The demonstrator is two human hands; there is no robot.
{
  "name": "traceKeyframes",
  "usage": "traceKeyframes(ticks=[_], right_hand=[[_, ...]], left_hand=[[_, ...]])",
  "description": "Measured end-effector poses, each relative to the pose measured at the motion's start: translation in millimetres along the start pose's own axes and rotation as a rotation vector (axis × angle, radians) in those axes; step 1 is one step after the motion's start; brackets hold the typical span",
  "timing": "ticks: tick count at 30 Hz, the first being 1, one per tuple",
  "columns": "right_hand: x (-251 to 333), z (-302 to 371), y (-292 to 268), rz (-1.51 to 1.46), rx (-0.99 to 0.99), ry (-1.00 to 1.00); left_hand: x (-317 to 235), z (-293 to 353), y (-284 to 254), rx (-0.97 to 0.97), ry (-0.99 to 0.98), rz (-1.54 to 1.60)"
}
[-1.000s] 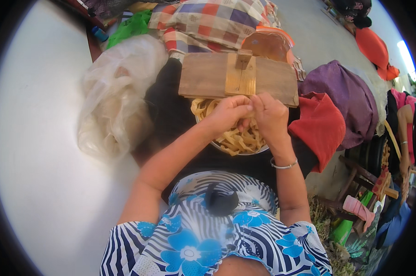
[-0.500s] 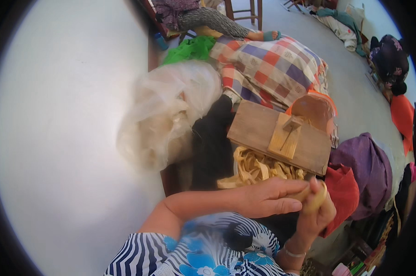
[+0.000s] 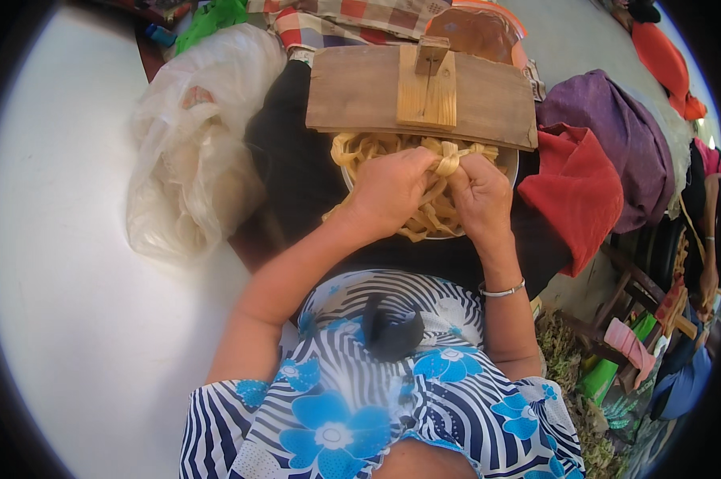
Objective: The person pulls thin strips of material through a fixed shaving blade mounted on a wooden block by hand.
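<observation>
My left hand (image 3: 391,190) and my right hand (image 3: 483,195) meet in front of me, thumbs and fingers closed on a flat straw-coloured strip (image 3: 449,160). Between the fingertips the strip is bunched into a loop or knot. Directly below them, a white round container (image 3: 513,166) holds a tangled heap of similar strips (image 3: 436,217), partly hidden by my hands. Across its far side lies a brown wooden board (image 3: 352,89). A lighter wood piece with a small upright block (image 3: 426,100) is fixed at the board's middle.
A translucent plastic bag (image 3: 197,152) stands at the left beside a white wall. Red cloth (image 3: 576,188) and purple cloth (image 3: 612,144) lie to the right. Beyond the board are an orange-rimmed container (image 3: 480,36) and checked fabric (image 3: 360,16). Another person's arm (image 3: 709,239) shows at far right.
The view has turned down and to the right. My hands, earlier near the board's right corner, are now over the heap. A curved strip in my right hand is now gripped by both.
</observation>
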State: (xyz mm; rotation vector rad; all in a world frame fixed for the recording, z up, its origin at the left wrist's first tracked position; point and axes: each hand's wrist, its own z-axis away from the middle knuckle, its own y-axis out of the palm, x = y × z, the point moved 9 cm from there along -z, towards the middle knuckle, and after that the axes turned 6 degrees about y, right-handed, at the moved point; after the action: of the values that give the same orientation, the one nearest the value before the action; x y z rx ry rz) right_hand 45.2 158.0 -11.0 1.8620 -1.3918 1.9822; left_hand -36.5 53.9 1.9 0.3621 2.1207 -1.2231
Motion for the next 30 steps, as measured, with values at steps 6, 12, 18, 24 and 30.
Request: traceKeyframes(ticks=[6,12,18,24,30], right_hand=[[-62,37,59,-0.775,0.396,0.621],[-51,46,64,-1.147,0.437,0.774],[-27,16,23,-0.634,0.109,0.214],[-28,14,-2,-0.583,-0.081,0.194],[-40,3,0,-0.676,0.041,0.185]], left_hand=[[-13,7,2,-0.092,0.138,-0.140],[-5,10,15,-0.036,0.100,0.136],[-5,-2,16,0.135,-0.173,0.375],[33,18,49,0.045,-0.620,0.795],[19,43,17,0.023,-0.385,0.550]])
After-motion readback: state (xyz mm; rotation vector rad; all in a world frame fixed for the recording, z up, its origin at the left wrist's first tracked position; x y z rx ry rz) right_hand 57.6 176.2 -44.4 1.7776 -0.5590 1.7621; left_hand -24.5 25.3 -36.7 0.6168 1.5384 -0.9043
